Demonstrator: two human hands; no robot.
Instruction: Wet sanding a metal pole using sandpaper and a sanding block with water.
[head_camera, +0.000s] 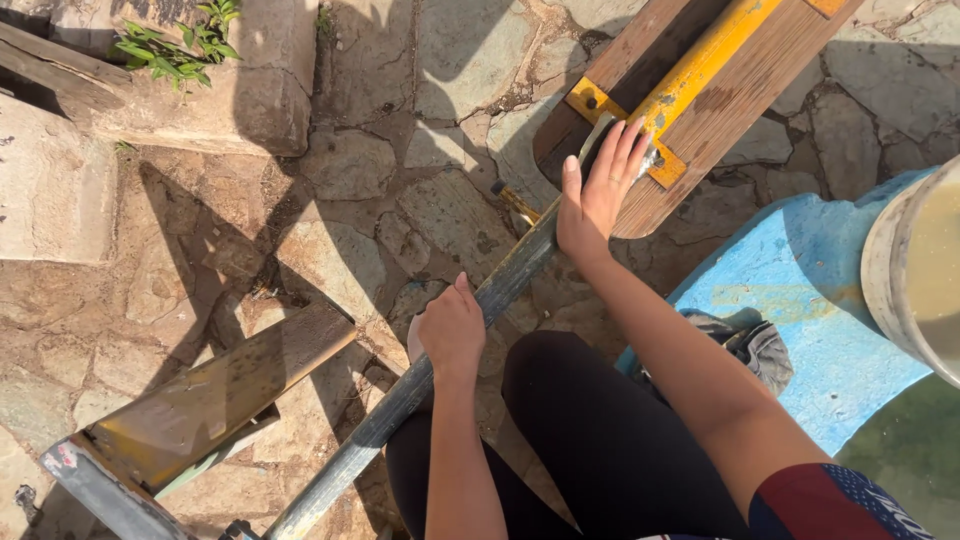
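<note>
At centre, our left hand (452, 330) is closed in a fist around the bar (440, 360), a long grey metal bar that runs slantwise from the lower left up toward the plank. Our right hand (597, 190) lies open, fingers spread flat, on the rounded near end of the plank (720, 110); it grips nothing. Just beside this hand the bar's upper end meets a yellow bracket (660, 105) bolted along the plank, which rises out of view at the upper right. Below the hands we see our legs in black cloth, the bar passing over the left one. To the right stands a blue ledge (810, 300) with a crumpled grey rag (755, 340) on it, and a pale bucket (915, 270) at the frame edge. At lower left a second board (215, 400) sits on a grey frame. Beneath everything lies stone paving (350, 180), with a small green plant (180, 45) at upper left.
</note>
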